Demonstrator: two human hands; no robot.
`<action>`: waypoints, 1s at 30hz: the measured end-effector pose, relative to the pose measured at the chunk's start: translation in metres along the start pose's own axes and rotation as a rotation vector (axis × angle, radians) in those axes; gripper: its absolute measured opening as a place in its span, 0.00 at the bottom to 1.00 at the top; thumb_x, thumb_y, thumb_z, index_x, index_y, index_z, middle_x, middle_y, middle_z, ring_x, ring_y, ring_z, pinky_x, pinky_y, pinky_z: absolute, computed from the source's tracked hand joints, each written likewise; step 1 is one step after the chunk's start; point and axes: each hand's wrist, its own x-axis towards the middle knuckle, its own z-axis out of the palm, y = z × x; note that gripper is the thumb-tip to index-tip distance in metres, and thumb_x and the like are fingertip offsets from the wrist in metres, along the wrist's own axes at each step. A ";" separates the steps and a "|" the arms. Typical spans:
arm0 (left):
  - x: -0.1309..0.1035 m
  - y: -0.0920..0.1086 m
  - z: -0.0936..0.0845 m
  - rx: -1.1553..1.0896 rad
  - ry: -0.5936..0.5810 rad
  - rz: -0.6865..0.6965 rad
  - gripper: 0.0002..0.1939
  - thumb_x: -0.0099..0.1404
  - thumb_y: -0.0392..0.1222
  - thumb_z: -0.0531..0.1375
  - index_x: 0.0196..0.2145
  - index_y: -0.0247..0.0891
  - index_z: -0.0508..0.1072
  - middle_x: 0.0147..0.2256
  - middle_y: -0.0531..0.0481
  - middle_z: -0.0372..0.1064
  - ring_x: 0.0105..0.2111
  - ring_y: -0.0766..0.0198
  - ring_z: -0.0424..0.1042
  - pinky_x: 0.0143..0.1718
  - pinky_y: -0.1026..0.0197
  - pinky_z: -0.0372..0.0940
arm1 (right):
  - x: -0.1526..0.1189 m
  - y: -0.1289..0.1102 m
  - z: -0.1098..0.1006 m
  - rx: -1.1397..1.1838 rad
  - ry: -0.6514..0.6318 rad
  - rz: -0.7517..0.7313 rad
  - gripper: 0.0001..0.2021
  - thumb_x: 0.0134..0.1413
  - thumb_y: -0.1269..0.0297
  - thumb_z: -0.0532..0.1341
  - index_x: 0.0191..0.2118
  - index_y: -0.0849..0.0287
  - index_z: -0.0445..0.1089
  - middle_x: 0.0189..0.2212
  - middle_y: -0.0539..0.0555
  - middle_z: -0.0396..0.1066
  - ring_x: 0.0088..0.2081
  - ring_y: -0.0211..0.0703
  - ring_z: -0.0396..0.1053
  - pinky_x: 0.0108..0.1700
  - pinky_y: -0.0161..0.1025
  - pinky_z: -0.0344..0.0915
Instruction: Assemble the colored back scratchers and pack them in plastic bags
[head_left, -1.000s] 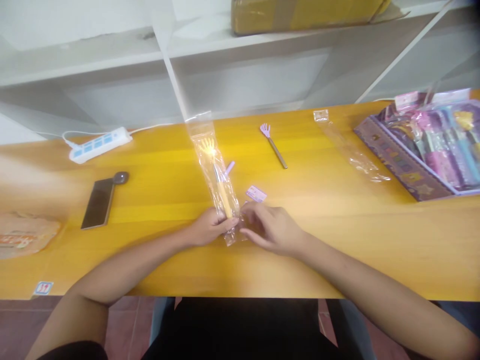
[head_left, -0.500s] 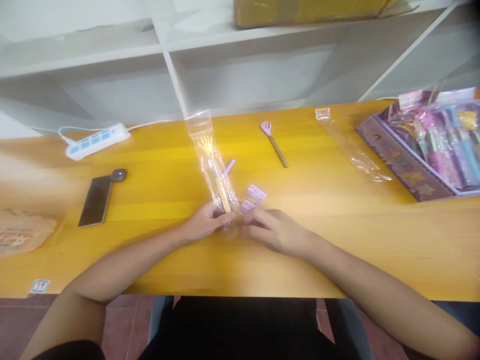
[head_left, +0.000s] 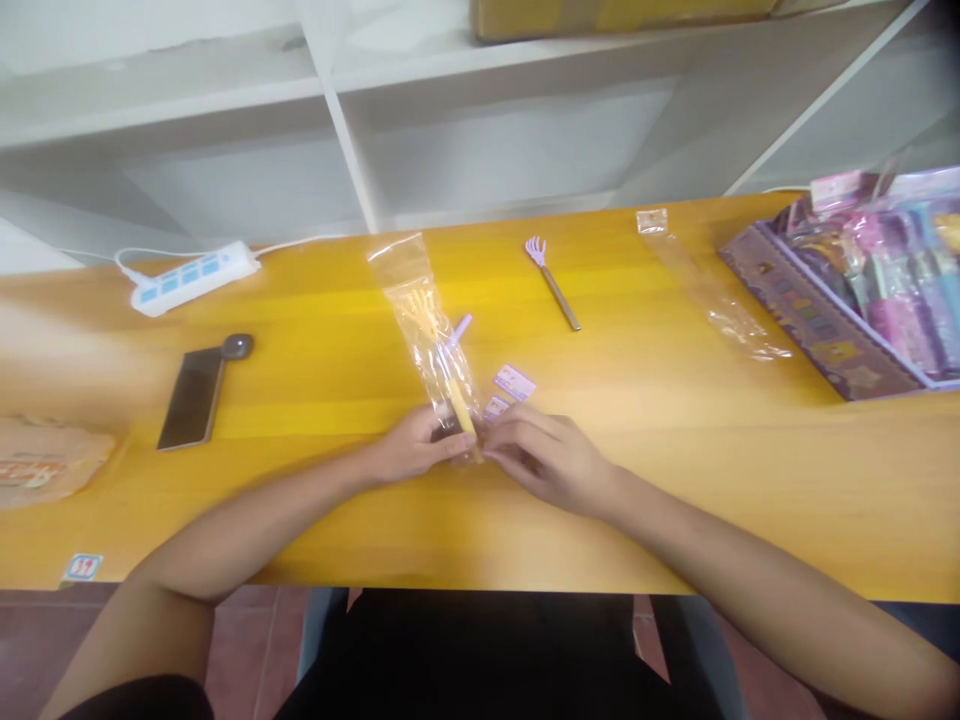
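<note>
My left hand (head_left: 420, 443) is closed around the lower part of a clear plastic bag (head_left: 401, 262) with a yellow back scratcher (head_left: 459, 400) inside. The scratcher's claw end points away from me. Close beside the bag's lower end, my right hand (head_left: 551, 455) has its fingers pinched together; what they hold, if anything, is too small to tell. Two small purple cards (head_left: 515, 382) lie just beyond the right fingers, one partly covered. A purple handle piece (head_left: 460, 328) shows beside the bag. Farther back lies a purple claw on a metal rod (head_left: 556, 290).
An open purple box (head_left: 832, 325) of packaged items stands at the right, with a clear bag (head_left: 720, 300) beside it. At left are a power strip (head_left: 196, 280), a phone (head_left: 191, 398), a dark round object (head_left: 238, 347) and a brownish packet (head_left: 52, 462). Shelving rises behind.
The yellow scratcher has slid toward me inside the bag, its handle end now lower and nearer my right fingers. My right fingers have drawn closer together. The view has shifted slightly.
</note>
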 end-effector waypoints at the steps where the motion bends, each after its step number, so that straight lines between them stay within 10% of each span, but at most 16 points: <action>1: 0.000 0.002 0.000 0.030 -0.018 0.014 0.28 0.74 0.66 0.63 0.50 0.34 0.77 0.39 0.45 0.76 0.36 0.62 0.73 0.40 0.60 0.68 | 0.000 0.000 0.001 0.020 0.010 0.030 0.04 0.73 0.71 0.63 0.48 0.56 0.70 0.38 0.53 0.75 0.38 0.39 0.74 0.37 0.35 0.71; 19: 0.000 0.003 0.002 0.054 -0.045 -0.047 0.22 0.69 0.57 0.71 0.49 0.35 0.78 0.39 0.46 0.80 0.38 0.61 0.78 0.44 0.58 0.72 | -0.005 0.004 0.004 0.110 0.067 0.242 0.06 0.72 0.65 0.65 0.47 0.55 0.66 0.38 0.53 0.72 0.31 0.36 0.67 0.31 0.35 0.65; 30: -0.001 -0.001 0.000 0.158 -0.042 -0.002 0.22 0.73 0.59 0.67 0.48 0.35 0.82 0.40 0.45 0.82 0.38 0.59 0.79 0.45 0.59 0.72 | -0.001 -0.001 0.005 0.514 -0.177 0.553 0.19 0.74 0.48 0.63 0.36 0.58 0.65 0.31 0.49 0.67 0.32 0.35 0.61 0.34 0.33 0.61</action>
